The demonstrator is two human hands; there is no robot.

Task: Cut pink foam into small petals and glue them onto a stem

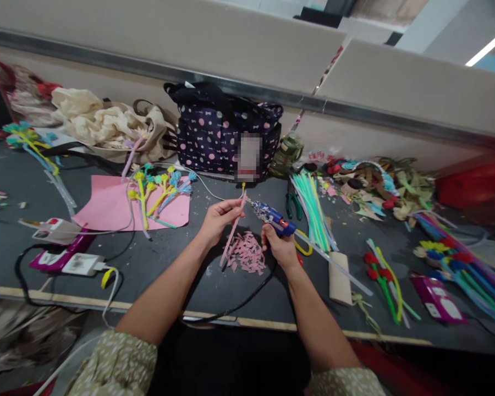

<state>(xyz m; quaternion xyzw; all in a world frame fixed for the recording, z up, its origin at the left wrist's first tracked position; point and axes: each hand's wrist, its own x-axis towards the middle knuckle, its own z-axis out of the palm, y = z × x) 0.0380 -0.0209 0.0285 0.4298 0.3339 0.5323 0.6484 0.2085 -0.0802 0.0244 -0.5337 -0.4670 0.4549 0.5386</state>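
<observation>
My left hand (pixel 218 219) is closed in a pinch on a thin pink stem (pixel 232 234) that slants down toward the table. My right hand (pixel 279 246) grips a blue glue gun (pixel 272 218) with its nozzle pointed left at the top of the stem, close to my left fingertips. A clear glue stick (pixel 334 264) sticks out behind the gun. Below both hands lies a pile of small pink paper cut-outs (pixel 246 253) on the dark table (pixel 160 258).
A pink sheet (pixel 107 206) with several finished pipe-cleaner flowers (pixel 160 190) lies at left, beside a power strip (pixel 72 258). A polka-dot bag (pixel 226 135) stands behind. Green pipe cleaners (pixel 313 212), pliers (pixel 292 203), red-tipped stems (pixel 381 275) and craft scraps fill the right.
</observation>
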